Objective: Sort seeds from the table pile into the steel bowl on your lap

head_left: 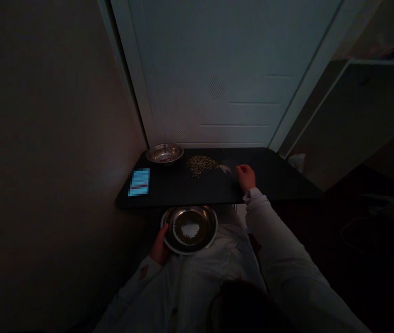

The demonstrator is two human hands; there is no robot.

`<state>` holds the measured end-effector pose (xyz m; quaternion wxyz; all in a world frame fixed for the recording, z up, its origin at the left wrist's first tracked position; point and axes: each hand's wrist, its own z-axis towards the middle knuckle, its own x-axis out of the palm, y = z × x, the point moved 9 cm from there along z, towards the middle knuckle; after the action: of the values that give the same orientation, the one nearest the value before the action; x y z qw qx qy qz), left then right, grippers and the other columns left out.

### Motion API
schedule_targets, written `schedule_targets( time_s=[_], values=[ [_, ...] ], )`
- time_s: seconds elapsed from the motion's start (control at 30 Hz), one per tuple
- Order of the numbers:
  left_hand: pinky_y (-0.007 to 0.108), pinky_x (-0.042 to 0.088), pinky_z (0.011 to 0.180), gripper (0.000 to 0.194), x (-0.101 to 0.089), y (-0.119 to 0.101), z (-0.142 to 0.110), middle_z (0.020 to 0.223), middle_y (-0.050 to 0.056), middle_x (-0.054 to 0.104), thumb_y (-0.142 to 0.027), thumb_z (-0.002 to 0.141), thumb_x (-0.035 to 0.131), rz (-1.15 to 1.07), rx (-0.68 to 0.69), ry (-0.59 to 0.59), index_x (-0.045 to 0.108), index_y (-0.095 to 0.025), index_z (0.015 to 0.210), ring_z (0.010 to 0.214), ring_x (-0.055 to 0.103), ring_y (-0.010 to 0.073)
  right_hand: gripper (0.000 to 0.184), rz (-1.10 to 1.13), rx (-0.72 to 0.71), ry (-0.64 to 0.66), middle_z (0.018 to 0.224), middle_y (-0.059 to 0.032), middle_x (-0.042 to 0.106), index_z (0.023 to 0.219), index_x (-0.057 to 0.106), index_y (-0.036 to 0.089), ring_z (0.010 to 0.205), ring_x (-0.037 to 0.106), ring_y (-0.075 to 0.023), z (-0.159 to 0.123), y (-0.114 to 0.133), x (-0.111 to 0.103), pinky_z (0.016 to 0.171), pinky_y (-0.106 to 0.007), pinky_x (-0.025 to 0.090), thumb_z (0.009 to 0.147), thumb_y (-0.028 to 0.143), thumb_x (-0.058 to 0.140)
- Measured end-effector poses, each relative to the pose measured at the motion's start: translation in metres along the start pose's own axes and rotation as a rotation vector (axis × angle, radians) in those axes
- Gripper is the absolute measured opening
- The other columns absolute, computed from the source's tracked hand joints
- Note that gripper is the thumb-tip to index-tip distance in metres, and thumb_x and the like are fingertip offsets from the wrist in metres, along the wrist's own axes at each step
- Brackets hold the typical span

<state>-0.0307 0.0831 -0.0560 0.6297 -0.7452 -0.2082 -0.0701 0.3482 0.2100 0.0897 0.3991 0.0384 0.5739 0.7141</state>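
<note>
My left hand (pixel 159 246) is closed on the rim of a shiny metal bowl (pixel 213 226) that rests on my lap below the table edge. Small greenish grains ring the bowl's floor around a bare, bright middle. Over the dark table, my right hand (pixel 246 177) is closed, its fingers pinched on a clear plastic bag (pixel 230 170). The bag reaches left to a heap of mixed light and dark grains or beans (pixel 201 164) on the tabletop. Dim light hides the bag's exact shape and contents.
A second metal bowl (pixel 165 152) stands at the table's back left. Nearer the left edge lies a lit, blurred phone-like screen (pixel 139 182). The dark table (pixel 273 180) backs onto a pale door (pixel 218 60). Walls flank the left side, and a cabinet-like panel (pixel 356 101) stands right.
</note>
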Motion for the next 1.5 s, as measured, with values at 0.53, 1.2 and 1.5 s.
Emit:
schedule_targets(
  time_s=[0.53,1.2,1.5],
  values=[
    [0.037,0.030,0.093,0.031,0.020,0.004,-0.002,0.097,0.004,0.063,-0.034,0.065,0.052,-0.050,-0.115,0.039,0.057,-0.023,0.094,0.110,0.041,0.0223,0.021,-0.182,-0.210,0.299,0.072,-0.0037,0.057,0.076,0.054,0.017,0.067,0.051,-0.0145,-0.039,0.045,0.071,0.064,-0.027,0.038,0.072,0.030,0.038],
    [0.035,0.027,0.096,0.025,0.040,0.012,-0.014,0.086,0.004,0.066,-0.036,0.068,0.048,-0.188,-0.322,0.028,0.061,-0.019,0.080,0.108,0.043,0.0221,0.020,-0.047,-0.237,0.394,0.066,-0.0001,0.056,0.075,0.054,0.017,0.062,0.049,-0.0113,-0.049,0.051,0.078,0.062,-0.025,0.037,0.070,0.031,0.042],
    [0.035,0.025,0.097,0.020,0.042,0.007,-0.015,0.082,0.003,0.067,-0.033,0.068,0.048,-0.184,-0.318,0.008,0.061,-0.020,0.076,0.111,0.040,0.0214,0.022,-0.048,-0.168,0.313,0.066,-0.0010,0.055,0.073,0.054,0.017,0.063,0.050,-0.0124,-0.048,0.047,0.081,0.062,-0.025,0.038,0.070,0.032,0.038]
  ],
)
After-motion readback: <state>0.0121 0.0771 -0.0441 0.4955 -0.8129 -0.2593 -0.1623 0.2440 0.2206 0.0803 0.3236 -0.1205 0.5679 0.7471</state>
